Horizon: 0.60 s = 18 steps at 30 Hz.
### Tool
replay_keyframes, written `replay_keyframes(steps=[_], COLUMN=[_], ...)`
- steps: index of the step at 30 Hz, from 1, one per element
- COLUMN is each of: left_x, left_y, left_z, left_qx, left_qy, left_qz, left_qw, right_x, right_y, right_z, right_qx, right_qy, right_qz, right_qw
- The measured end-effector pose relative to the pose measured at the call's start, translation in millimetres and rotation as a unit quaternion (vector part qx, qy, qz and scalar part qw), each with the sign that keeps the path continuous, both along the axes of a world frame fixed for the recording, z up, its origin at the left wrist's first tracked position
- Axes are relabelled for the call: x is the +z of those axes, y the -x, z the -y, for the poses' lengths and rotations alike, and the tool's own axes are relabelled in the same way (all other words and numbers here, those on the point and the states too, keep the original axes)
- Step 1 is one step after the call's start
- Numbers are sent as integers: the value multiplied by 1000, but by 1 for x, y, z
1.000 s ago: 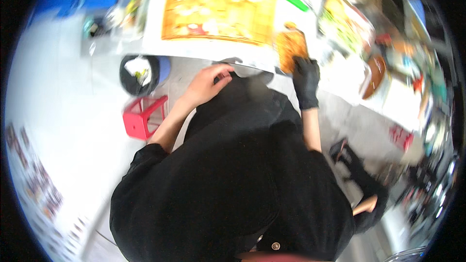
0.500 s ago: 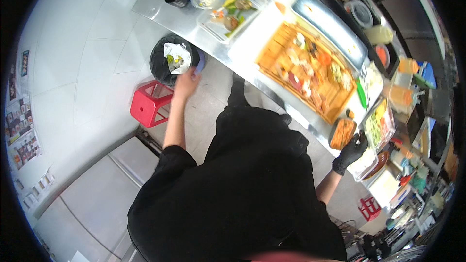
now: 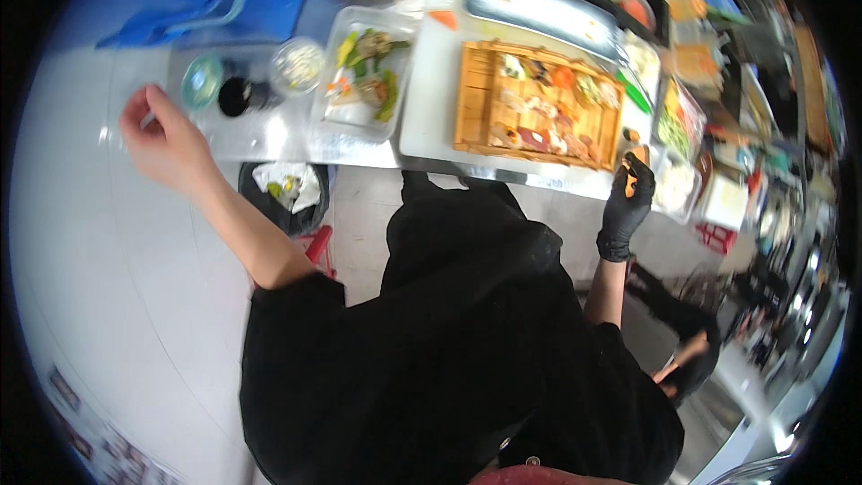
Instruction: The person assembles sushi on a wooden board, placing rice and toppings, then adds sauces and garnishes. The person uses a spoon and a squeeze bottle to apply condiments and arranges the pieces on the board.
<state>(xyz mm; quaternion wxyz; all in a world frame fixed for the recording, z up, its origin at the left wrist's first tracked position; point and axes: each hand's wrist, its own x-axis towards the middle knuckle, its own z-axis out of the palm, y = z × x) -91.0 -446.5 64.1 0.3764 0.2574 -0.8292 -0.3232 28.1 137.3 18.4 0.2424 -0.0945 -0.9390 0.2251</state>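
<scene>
My bare left hand [image 3: 171, 139] is raised beyond the counter's left end, thumb apart from loosely curled fingers, with nothing visible in it. Nearest to it are a round tub with a teal rim [image 3: 203, 81] and a black cup [image 3: 236, 97]. At the counter's front edge, my black-gloved right hand [image 3: 626, 207] is curled round a small dish of orange food [image 3: 630, 185], mostly hidden by the fingers. Just left of that hand, a wooden boat-shaped tray [image 3: 474, 99] bears several portions of sliced food and garnish on a white cutting board [image 3: 429, 117].
A clear tray of leafy food [image 3: 364, 76] and a tub of white pieces [image 3: 297, 66] stand left of the board. Below the counter is a black-lined bin [image 3: 314, 216] beside a red stool [image 3: 321, 247]. A green-handled knife [image 3: 634, 92] lies at right. Another person [image 3: 678, 328] is at lower right.
My left hand has swung up and left, from above the bin to beyond the counter end. My right hand has closed in on the orange food dish. The view has turned.
</scene>
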Motion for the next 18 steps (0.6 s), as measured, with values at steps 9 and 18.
replay_keyframes(steps=[9, 18], left_x=[-115, -186], left_y=[172, 251], left_z=[-266, -264], left_qx=[-375, -339], left_qy=[194, 345], left_qz=[354, 515], left_qw=[834, 708], right_x=[4, -19], right_y=[-43, -126], right_z=[7, -70], right_qx=[-92, -266], right_qy=[26, 131], right_qz=[-22, -37], right_qw=[995, 954])
